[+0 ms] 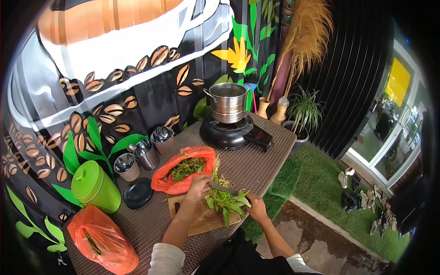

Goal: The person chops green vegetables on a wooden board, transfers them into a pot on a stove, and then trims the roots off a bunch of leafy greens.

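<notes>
My right hand (257, 207) is closed on the leaf end of a bunch of leafy greens (225, 201), held over a wooden cutting board (201, 224). My left hand (200, 188) is closed at the stem side. A narrow dark blade, seemingly a knife (221, 187), extends from it across the stems; its handle is hidden. Pale stem ends (222, 176) show just past the blade. Behind my left hand lies an open orange plastic bag (160, 180) with more greens (187, 169) inside.
A steel pot (228, 103) stands on a black portable stove (221, 134) at the table's far end. Cutlery cups (147, 157), a black lid (138, 193), a green lidded container (95, 187) and a tied orange bag (103, 243) line the left. The table's edge (279, 167) runs along the right.
</notes>
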The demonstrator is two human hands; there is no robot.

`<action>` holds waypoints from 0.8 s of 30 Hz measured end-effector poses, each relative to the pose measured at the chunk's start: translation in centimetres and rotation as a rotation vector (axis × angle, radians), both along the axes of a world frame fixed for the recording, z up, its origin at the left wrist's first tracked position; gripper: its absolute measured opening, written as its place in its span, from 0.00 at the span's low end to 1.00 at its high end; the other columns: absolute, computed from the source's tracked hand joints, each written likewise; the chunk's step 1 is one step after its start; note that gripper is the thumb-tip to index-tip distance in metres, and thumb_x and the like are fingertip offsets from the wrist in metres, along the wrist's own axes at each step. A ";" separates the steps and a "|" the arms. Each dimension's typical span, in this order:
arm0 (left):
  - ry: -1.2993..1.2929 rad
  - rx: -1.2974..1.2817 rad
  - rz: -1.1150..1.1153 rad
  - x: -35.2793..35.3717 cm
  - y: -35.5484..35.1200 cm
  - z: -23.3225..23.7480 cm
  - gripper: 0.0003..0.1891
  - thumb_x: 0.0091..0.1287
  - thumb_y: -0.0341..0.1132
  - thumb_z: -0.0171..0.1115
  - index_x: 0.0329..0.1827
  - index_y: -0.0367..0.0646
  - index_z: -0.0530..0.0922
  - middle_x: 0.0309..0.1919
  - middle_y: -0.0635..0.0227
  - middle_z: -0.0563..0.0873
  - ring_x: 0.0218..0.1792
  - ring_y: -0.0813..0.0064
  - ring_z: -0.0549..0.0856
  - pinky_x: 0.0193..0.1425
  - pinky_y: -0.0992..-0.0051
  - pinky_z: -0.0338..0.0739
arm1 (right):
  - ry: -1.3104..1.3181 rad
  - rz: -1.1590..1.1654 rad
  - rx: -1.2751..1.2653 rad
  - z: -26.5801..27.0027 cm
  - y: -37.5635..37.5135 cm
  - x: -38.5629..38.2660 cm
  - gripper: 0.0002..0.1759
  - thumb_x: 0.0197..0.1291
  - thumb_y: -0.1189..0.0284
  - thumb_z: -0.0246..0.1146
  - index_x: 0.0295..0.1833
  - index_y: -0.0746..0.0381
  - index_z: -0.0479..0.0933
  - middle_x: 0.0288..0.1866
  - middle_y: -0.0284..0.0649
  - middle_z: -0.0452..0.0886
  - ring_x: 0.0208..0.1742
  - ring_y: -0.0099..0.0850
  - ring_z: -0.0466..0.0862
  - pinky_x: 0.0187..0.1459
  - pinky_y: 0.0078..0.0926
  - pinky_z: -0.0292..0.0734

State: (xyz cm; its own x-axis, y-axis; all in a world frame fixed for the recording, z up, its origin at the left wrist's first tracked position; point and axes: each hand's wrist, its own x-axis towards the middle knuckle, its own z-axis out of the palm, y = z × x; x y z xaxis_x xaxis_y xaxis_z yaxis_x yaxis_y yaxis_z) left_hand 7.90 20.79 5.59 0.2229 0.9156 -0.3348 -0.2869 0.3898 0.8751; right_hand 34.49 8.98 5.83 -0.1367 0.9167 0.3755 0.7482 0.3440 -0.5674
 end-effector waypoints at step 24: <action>-0.104 -0.209 0.060 3.0 2.3 -3.2 0.17 0.63 0.37 0.66 0.55 0.47 0.77 0.51 0.72 0.79 0.48 0.73 0.79 0.55 0.70 0.72 | 0.153 -0.146 -0.182 -2.6 0.7 0.5 0.12 0.51 0.75 0.63 0.42 0.65 0.74 0.38 0.52 0.79 0.41 0.52 0.80 0.40 0.42 0.75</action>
State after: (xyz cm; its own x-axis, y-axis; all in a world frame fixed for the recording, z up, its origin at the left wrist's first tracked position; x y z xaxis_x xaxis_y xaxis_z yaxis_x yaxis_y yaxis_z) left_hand 10.92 23.10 2.39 0.2136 0.8413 -0.4966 -0.3992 0.5391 0.7416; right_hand 34.96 9.72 3.24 0.0473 0.9767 0.2094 0.6833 0.1212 -0.7200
